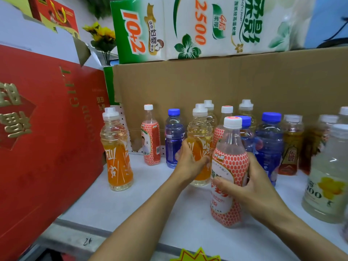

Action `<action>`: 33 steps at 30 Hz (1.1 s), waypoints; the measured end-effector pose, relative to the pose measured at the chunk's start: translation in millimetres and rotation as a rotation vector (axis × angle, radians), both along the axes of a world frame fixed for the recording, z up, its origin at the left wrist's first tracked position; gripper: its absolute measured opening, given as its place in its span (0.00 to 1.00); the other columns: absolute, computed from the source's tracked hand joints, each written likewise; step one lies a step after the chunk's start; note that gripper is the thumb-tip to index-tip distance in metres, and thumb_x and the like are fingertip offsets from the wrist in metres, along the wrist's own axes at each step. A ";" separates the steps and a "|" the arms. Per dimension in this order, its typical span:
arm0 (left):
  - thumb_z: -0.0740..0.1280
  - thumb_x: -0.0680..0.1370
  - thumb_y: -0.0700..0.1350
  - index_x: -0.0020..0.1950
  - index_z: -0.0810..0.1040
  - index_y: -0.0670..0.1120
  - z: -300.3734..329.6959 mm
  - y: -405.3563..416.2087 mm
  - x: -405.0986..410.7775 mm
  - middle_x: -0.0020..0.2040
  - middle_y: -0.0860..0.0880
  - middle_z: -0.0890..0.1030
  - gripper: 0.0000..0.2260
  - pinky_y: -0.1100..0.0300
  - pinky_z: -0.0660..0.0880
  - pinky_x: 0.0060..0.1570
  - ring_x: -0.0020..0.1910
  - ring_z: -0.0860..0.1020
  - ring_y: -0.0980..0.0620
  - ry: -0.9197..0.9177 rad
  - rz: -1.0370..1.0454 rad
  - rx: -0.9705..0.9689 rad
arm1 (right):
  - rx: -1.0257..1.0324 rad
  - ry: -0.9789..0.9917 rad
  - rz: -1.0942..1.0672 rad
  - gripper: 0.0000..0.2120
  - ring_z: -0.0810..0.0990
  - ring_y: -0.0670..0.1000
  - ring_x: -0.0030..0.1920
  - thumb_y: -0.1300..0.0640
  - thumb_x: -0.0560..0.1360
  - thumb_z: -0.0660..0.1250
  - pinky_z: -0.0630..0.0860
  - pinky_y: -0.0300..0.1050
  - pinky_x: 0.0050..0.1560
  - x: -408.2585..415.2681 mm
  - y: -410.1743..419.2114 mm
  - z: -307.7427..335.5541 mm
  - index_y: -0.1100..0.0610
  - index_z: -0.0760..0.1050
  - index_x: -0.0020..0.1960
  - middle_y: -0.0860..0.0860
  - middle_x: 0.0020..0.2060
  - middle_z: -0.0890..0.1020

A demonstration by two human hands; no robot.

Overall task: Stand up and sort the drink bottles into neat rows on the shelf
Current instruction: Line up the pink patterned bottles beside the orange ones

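Observation:
My left hand (pixel 189 162) grips an orange-labelled bottle (pixel 200 136) standing upright on the white shelf (pixel 150 200). My right hand (pixel 250 187) grips a red honeycomb-patterned bottle (pixel 228 166) with a white cap, nearer to me and right of the orange one. A second orange bottle (pixel 116 153) stands alone at the left. Behind it stand another red honeycomb bottle (pixel 151 136) and a blue bottle (pixel 174 138). More blue bottles (pixel 269 142), amber tea bottles (pixel 291 146) and a pale yellow-labelled bottle (pixel 327 178) crowd the right side.
A large red gift box (pixel 43 132) walls the shelf's left side. A cardboard box (pixel 226 85) forms the back, with a tissue pack (pixel 197 27) on top. The shelf's front edge (pixel 75 227) runs near the bottom.

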State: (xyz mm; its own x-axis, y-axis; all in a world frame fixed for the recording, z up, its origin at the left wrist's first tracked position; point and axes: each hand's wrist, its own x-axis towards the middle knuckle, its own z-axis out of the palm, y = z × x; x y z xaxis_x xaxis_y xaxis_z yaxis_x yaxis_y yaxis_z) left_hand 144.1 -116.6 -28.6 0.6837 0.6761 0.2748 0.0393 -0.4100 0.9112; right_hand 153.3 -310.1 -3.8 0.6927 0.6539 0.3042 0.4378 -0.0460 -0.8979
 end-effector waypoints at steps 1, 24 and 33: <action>0.71 0.77 0.50 0.71 0.60 0.57 1.0 2.5 -5.5 0.69 0.50 0.71 0.28 0.40 0.72 0.65 0.69 0.71 0.47 -0.045 -0.018 -0.022 | -0.003 0.008 -0.005 0.34 0.79 0.46 0.54 0.53 0.66 0.77 0.78 0.49 0.56 0.8 -1.2 0.1 0.44 0.63 0.65 0.45 0.57 0.78; 0.72 0.75 0.54 0.75 0.56 0.49 25.1 106.2 -27.0 0.66 0.44 0.71 0.35 0.42 0.70 0.66 0.65 0.73 0.43 -0.125 0.433 -0.112 | 0.024 0.140 -0.017 0.35 0.78 0.48 0.56 0.51 0.66 0.75 0.76 0.55 0.60 -2.5 0.2 -5.8 0.42 0.61 0.66 0.44 0.56 0.77; 0.69 0.75 0.56 0.69 0.59 0.55 17.7 2.4 -85.1 0.57 0.54 0.74 0.27 0.52 0.74 0.56 0.55 0.77 0.54 -0.205 0.078 -0.030 | 0.161 0.196 -0.014 0.31 0.82 0.42 0.48 0.43 0.60 0.73 0.75 0.34 0.42 -8.0 3.3 -19.5 0.44 0.69 0.62 0.43 0.52 0.81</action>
State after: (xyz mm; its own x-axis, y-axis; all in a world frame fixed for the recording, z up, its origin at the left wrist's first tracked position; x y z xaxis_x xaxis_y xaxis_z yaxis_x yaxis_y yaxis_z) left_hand 59.0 -114.2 -10.9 0.5606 0.7346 0.3822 -0.1178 -0.3860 0.9149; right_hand 145.3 -306.7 -23.3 0.7572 0.5981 0.2627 0.2553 0.0993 -0.9617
